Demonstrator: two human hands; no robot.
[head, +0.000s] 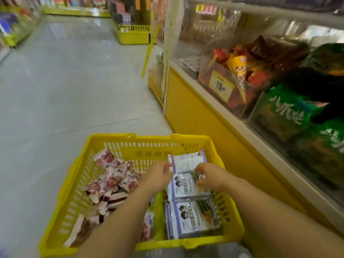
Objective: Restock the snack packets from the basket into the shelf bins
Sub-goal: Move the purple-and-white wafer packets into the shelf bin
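A yellow plastic basket sits on the floor in front of me. Its left half holds several small red-and-white snack packets. Its right half holds stacks of purple-and-white snack packets. My left hand grips the left edge of the upper stack, and my right hand grips its right edge. To the right stands the shelf with clear bins: one bin with red and orange packets and a yellow price tag, another bin with green packets.
The shelf's yellow base runs close along the basket's right side. Grey tiled floor stretches to the left and ahead. A yellow display rack stands further down the aisle, with more shelves at the far left.
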